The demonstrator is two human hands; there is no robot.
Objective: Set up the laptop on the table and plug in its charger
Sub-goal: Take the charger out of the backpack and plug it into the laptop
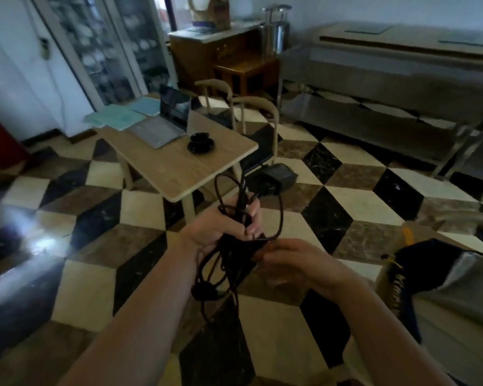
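Note:
An open grey laptop [166, 122] stands on the far left part of a small wooden table [179, 165], its screen facing left. Well in front of the table, above the floor, my left hand [229, 228] grips a tangled bundle of black charger cable [226, 263], with loops sticking up above the fist and hanging below it. My right hand [285, 260] pinches the dark end of the bundle just right of my left hand. I cannot make out the charger's plug.
A black cup on a saucer [200, 141] sits beside the laptop, turquoise papers [120, 115] behind it. Wooden chairs [251, 112] stand behind the table, a dark bag [273, 178] lies on the checkered floor. A steel counter [388, 87] lines the right, an open bag [441, 277] at lower right.

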